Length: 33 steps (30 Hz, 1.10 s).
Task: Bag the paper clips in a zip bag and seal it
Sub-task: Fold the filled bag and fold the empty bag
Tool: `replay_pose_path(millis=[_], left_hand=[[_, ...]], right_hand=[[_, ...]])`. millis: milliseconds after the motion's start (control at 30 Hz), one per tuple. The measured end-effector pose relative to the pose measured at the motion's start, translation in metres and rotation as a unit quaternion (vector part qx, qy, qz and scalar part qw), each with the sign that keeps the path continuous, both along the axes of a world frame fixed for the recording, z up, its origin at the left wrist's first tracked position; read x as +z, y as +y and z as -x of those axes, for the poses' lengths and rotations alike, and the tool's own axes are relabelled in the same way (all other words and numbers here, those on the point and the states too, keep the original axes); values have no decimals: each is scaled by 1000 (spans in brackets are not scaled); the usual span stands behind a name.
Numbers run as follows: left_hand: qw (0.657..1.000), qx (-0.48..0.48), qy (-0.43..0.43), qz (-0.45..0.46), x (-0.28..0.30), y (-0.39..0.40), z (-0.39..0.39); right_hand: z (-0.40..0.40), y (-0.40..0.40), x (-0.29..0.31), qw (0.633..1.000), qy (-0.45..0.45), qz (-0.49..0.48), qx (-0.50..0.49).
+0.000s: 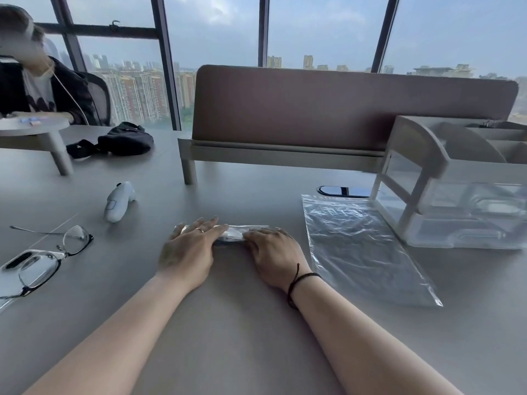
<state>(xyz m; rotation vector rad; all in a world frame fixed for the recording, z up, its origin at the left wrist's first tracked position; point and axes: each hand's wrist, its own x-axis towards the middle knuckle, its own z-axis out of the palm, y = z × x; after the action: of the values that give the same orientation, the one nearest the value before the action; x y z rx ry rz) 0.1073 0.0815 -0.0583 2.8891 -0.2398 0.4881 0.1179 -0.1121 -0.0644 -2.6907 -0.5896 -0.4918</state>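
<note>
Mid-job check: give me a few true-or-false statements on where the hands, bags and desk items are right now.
1. Both hands rest on a small clear bag. True.
2. The left hand lies with fingers straight. True.
3. The large zip bag lies left of the hands. False: it lies right of the right hand, empty and flat.
4. The eyeglasses sit inside the desk organizer. False: they lie on the table, far left.
5. The white controller lies on the table. True.
</note>
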Motion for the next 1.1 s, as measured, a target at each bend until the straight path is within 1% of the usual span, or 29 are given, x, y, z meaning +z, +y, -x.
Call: replay_pose_path(millis=[67, 100, 167, 233, 300, 333, 433, 600, 733, 800, 867, 933, 967, 1033, 1100], left_hand=[[1000, -1, 2, 3, 2, -1, -6], [1000, -11, 19, 12, 3, -1, -7], [995, -42, 81, 26, 4, 1, -5], [987, -61, 147, 8, 5, 4, 1], [981, -59, 185, -16, 6, 5, 6], [980, -55, 189, -22, 6, 5, 8], [986, -48, 159, -21, 5, 5, 11], [996, -62, 44, -38, 4, 0, 21], [993, -109, -36, -17, 7, -30, 38], [985, -159, -67, -11, 8, -57, 53], [975, -214, -62, -13, 7, -89, 68], [970, -242, -3, -7, 6, -119, 76], [971, -238, 30, -2, 5, -131, 76], [974, -212, 77, 6, 2, -150, 73], [978, -181, 103, 20, 0, -164, 69]], right_hand=[[-1, -1, -1, 1000, 18, -3, -5], [-1, -1, -1, 1000, 29, -6, -6], [-1, -3, -1, 998, 61, -4, -4], [-2, -4, -1, 996, 93, 13, 1], [1, -4, 0, 993, 114, 30, 5], [3, -5, 1, 992, 118, 34, 6], [15, -9, 4, 995, 94, 32, 14], [52, -37, 7, 999, -33, 23, 25], [78, -94, 19, 991, -132, -1, -35], [91, -128, 23, 986, -145, -17, -80], [103, -160, 21, 985, -122, -7, -122], [113, -183, 17, 987, -56, 41, -143], [115, -190, 14, 988, -9, 63, -144], [115, -196, 11, 984, 79, 73, -143], [112, -194, 11, 980, 117, 68, -146]])
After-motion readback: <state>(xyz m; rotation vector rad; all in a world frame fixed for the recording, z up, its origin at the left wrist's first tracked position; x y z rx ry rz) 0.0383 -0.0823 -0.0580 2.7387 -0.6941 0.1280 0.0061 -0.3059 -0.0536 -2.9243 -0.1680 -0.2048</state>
